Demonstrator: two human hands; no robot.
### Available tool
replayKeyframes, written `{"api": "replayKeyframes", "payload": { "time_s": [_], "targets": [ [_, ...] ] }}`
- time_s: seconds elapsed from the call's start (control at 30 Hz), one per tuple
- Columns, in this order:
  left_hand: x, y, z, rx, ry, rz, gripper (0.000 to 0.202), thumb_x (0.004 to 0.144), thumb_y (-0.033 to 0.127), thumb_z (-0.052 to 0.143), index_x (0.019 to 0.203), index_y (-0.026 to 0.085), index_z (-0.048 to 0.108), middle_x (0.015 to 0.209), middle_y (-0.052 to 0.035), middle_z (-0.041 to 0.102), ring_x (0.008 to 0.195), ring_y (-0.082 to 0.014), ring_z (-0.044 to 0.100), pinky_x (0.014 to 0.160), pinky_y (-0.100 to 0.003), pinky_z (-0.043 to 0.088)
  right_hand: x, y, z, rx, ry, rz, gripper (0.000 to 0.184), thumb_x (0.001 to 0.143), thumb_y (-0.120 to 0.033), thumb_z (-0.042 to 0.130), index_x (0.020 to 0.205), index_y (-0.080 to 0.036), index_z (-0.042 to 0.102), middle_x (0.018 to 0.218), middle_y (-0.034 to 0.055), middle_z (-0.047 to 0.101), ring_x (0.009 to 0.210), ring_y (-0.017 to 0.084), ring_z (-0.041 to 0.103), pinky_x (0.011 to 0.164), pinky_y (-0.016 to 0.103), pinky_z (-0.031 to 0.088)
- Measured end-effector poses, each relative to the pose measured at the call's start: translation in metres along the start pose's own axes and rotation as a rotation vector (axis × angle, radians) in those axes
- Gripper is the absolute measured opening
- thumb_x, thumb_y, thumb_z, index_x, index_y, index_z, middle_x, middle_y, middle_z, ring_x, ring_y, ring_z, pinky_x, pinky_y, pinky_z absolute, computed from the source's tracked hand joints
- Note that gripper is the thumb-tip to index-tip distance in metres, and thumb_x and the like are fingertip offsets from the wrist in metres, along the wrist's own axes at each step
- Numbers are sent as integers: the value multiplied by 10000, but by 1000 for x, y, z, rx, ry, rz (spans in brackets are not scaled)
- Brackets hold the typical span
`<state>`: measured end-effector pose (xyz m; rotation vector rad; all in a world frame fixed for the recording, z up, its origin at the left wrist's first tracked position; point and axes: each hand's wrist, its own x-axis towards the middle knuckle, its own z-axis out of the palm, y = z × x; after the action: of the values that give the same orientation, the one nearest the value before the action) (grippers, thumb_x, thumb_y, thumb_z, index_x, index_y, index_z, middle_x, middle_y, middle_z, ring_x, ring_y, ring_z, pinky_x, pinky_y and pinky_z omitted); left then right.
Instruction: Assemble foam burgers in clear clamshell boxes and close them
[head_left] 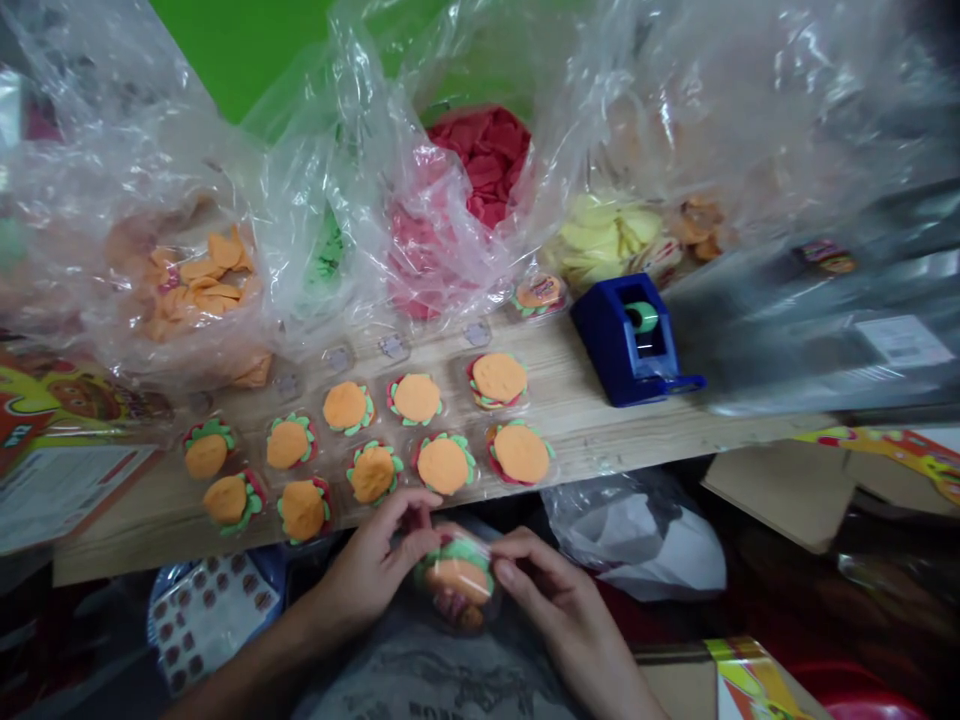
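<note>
Burger figure (456,578), wrapped in clear film, sits low between the two hands with its orange bun and green lettuce edge showing. The left hand (373,565) is closed around its upper left side, fingers curled over the film, and the right hand (551,590) grips it from the right, its fingers pressed against the wrap. Directly ahead of the hands lies a wooden board (577,440) carrying two loose rows of similar burger pieces (443,465), each on clear film. Farther ahead on the board, beyond the right hand, stands a blue tape dispenser (628,340) with a green roll. Past the board, clear plastic bags hold orange pieces (202,285), red pieces (484,165) and yellow pieces (600,240). Left of the left hand lies printed packaging (56,440), and below that forearm lies a sheet of small brown rounds (210,620). Right of the right hand sit a white plastic bag (645,545) and flattened cardboard (780,490).
</note>
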<state>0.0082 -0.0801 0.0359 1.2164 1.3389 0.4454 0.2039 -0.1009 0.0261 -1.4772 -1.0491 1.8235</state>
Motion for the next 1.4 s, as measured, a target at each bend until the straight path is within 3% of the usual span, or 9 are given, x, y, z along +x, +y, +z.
{"api": "replayKeyframes", "payload": {
  "time_s": [0.17, 0.37, 0.6, 0.67, 0.8, 0.93, 1.07, 1.23, 1.4],
  "targets": [
    [-4, 5, -6, 1, -9, 6, 192, 875, 302, 471, 947, 202, 618, 941, -43, 623, 898, -174, 558, 826, -283, 435, -4, 17, 8, 95, 163, -17, 299, 749, -491, 619, 728, -193, 640, 695, 19, 592, 669, 153, 547, 626, 245, 448],
    [5, 19, -8, 145, -201, 89, 182, 890, 259, 458, 920, 206, 630, 905, -27, 595, 880, -150, 552, 811, -259, 421, -2, 2, 10, 32, 77, -88, 181, 769, -375, 619, 773, -198, 655, 737, 21, 601, 715, 158, 575, 659, 248, 466],
    [-3, 2, 5, 242, -185, 233, 225, 908, 256, 411, 898, 207, 630, 873, -39, 584, 851, -152, 524, 791, -259, 416, -1, -1, 12, 48, 84, -108, 225, 768, -393, 622, 681, -192, 672, 652, 21, 611, 634, 153, 570, 609, 250, 468],
    [-6, -2, 7, 193, -127, 194, 202, 897, 265, 425, 925, 207, 616, 891, -42, 585, 860, -156, 525, 797, -268, 421, -3, 6, 12, 102, 127, -94, 251, 758, -425, 630, 685, -187, 664, 666, 26, 617, 648, 156, 574, 622, 253, 474],
    [-12, -3, 6, -9, -35, -49, 161, 839, 304, 489, 936, 192, 552, 883, -23, 588, 826, -155, 541, 748, -262, 440, -4, 24, 11, 236, 228, -45, 254, 759, -451, 635, 745, -198, 654, 735, 33, 636, 707, 162, 585, 669, 258, 477],
    [-14, -3, 7, -35, -28, -86, 150, 841, 312, 470, 851, 187, 553, 833, -11, 584, 796, -147, 530, 727, -242, 422, -5, 31, 9, 244, 179, -18, 267, 767, -463, 624, 763, -197, 645, 737, 26, 622, 713, 159, 576, 676, 255, 468],
    [-13, -6, 10, 64, -59, -14, 178, 863, 321, 448, 832, 191, 564, 812, -6, 572, 770, -143, 512, 719, -240, 404, -7, 19, 3, 128, 146, -2, 252, 775, -446, 613, 747, -196, 632, 708, 11, 585, 687, 148, 557, 643, 237, 456],
    [-9, -9, 8, 87, -143, -17, 189, 883, 306, 423, 815, 189, 555, 800, 0, 561, 769, -136, 511, 717, -231, 399, -7, 5, -8, -88, 3, -51, 203, 809, -370, 580, 753, -196, 670, 735, 26, 600, 730, 164, 577, 675, 252, 442],
    [2, 3, 13, 120, -222, 61, 189, 891, 276, 419, 821, 188, 572, 819, -3, 558, 788, -129, 515, 737, -225, 404, 1, -6, -13, -155, -100, -98, 187, 800, -357, 601, 740, -203, 690, 723, 22, 590, 704, 157, 571, 641, 246, 431]
  ]
}}
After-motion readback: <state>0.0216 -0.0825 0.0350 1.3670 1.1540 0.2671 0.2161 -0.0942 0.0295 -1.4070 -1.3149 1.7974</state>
